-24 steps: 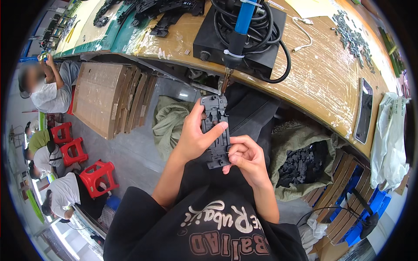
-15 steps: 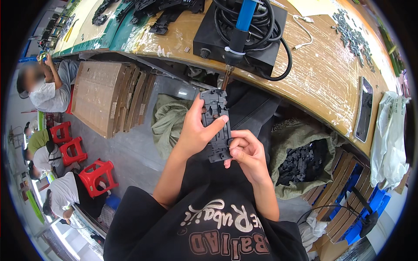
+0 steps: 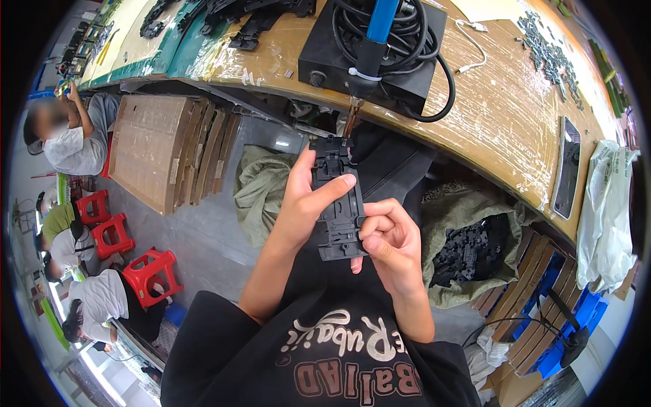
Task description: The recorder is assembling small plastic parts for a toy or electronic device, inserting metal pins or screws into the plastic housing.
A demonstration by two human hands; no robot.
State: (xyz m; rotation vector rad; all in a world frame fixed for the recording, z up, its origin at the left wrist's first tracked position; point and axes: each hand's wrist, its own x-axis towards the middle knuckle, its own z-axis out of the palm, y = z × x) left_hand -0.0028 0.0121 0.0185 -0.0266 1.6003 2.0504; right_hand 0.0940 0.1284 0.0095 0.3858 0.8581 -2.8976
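Note:
A long black moulded plastic part (image 3: 340,220) is held over my lap, with ridges and recesses along its upper face. My left hand (image 3: 303,203) grips it by the left side, thumb laid across the top. At its near right edge my right hand (image 3: 393,245) is closed, thumb and curled fingers against the part; whether something small is also pinched there I cannot tell. A soldering iron (image 3: 370,61) with a blue and black handle points down from the table edge. Its copper-coloured tip (image 3: 351,117) meets or nearly meets the part's far end.
A black box (image 3: 319,64) with coiled cable sits on the wooden table (image 3: 498,102), along with small dark pieces (image 3: 548,57) and a phone (image 3: 566,166). An open sack (image 3: 441,237) of black parts stands at right. Cardboard sheets (image 3: 152,152) and red stools (image 3: 150,275) are at left; people sit beyond.
The black plastic part has tilted slightly, its near end shifting toward me, while its far end stays by the iron's tip. Both hands keep their hold; my right hand has moved slightly right.

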